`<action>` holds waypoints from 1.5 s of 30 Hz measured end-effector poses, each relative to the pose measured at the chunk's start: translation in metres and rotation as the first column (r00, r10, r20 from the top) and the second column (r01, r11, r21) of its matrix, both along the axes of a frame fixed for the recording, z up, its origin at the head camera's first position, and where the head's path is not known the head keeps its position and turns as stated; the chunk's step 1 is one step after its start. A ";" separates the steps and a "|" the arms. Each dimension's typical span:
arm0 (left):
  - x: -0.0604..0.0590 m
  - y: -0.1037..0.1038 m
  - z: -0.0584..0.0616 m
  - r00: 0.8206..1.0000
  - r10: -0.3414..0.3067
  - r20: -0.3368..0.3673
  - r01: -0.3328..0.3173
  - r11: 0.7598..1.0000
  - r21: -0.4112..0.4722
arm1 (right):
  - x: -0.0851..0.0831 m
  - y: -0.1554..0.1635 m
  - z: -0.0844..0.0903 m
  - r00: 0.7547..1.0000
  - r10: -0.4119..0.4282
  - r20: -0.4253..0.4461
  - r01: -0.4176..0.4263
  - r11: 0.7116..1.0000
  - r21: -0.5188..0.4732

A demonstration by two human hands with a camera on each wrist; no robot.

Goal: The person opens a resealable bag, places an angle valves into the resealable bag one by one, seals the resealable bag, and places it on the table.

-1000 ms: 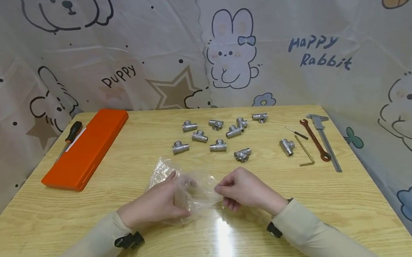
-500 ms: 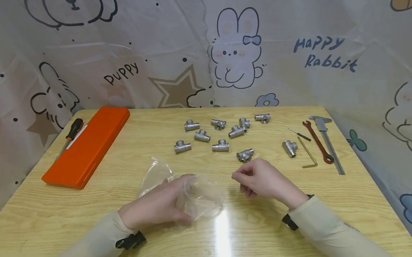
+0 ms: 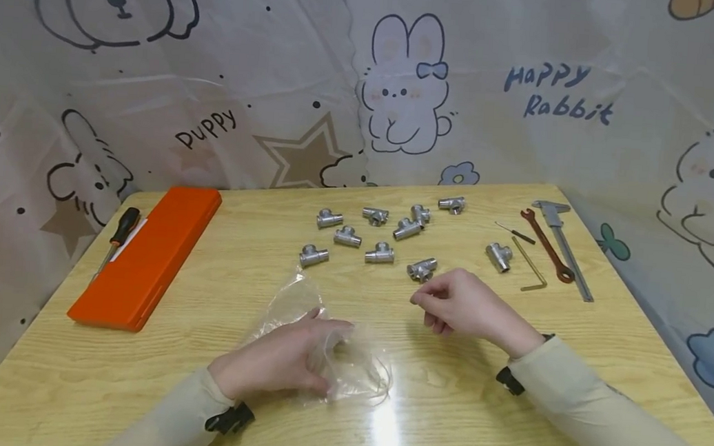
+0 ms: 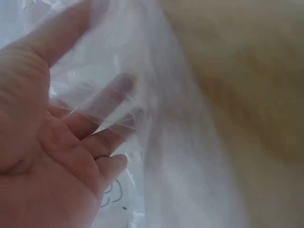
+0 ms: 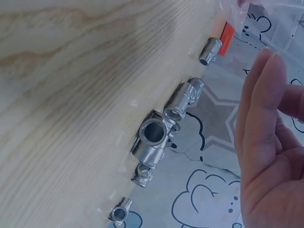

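Clear bag (image 3: 352,375): over the near, middle part of the table (image 3: 460,431); its gaping mouth faces the table's right edge, and its length slants toward the back left corner. Whether it touches the wood, I cannot tell.
Left hand (image 3: 279,352): grasping the bag, the fingers and the thumb curved round it and well apart from each other.
Right hand (image 3: 469,307): released, loosely bent, with nothing visible in the fingers; it is apart from the bag, on the side of the table's right edge.
Nearest fitting (image 3: 422,270): a metal tee, just beyond the right fingertips, toward the back edge; a gap is seen in the right wrist view.
Its long axis: slanted a little, the right end farther toward the back edge than the left end.
Nearer hand: clearly the right one; from the left hand this tee is well apart, toward the back right corner. This relation seems to me the most important.
Lone fitting (image 3: 499,257): beside the L-shaped key (image 3: 530,263), nearer to the right edge.
Wrench (image 3: 547,245) and caliper (image 3: 570,255): along the right edge.
Orange box (image 3: 149,264): along the left edge, with a screwdriver (image 3: 123,229) on it.
Other fittings (image 3: 380,253): scattered in the middle, up to the back edge.
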State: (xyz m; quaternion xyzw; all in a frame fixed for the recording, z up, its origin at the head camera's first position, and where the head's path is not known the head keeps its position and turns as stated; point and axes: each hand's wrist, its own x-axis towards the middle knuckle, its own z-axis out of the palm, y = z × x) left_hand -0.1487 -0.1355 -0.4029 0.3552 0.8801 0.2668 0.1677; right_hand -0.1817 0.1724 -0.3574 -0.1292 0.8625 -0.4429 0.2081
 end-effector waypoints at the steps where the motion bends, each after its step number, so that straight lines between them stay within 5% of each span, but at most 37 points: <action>1: 0.000 0.000 0.000 1.000 -0.018 -0.020 0.018 1.000 -0.015 | 0.000 0.001 0.000 1.000 0.000 0.000 0.000 1.000 -0.001; 7: -0.001 0.002 0.002 0.997 -0.047 -0.069 0.041 0.995 -0.091 | 0.000 0.004 0.000 1.000 0.004 -0.006 -0.004 1.000 -0.004; 14: -0.004 -0.004 -0.002 0.994 -0.052 0.096 0.047 0.997 0.059 | -0.003 0.011 0.002 1.000 -0.016 -0.017 0.016 1.000 -0.008; 22: -0.004 -0.004 0.003 0.988 -0.093 0.122 0.087 0.995 0.057 | -0.005 0.016 0.004 0.999 -0.033 -0.014 0.033 0.999 -0.018; 27: -0.003 -0.011 0.007 0.984 -0.054 0.170 0.032 0.991 0.129 | -0.007 0.019 0.000 0.986 -0.007 -0.166 0.024 0.994 0.102; 31: -0.003 -0.017 0.008 0.989 -0.013 0.144 -0.009 0.989 0.150 | -0.013 0.020 -0.004 0.938 0.007 -0.348 0.083 0.966 0.244; 35: -0.007 -0.018 0.010 0.997 0.045 0.065 -0.055 0.986 0.158 | -0.023 0.017 -0.006 0.906 -0.016 -0.423 0.172 0.927 0.333; 39: -0.012 -0.017 0.010 0.995 0.095 -0.020 -0.091 0.984 0.154 | -0.040 0.007 -0.008 0.904 0.012 -0.427 0.194 0.879 0.436; 45: -0.018 -0.015 0.009 0.992 0.121 -0.046 -0.115 0.987 0.114 | -0.060 -0.011 -0.017 0.928 0.010 -0.373 0.204 0.824 0.529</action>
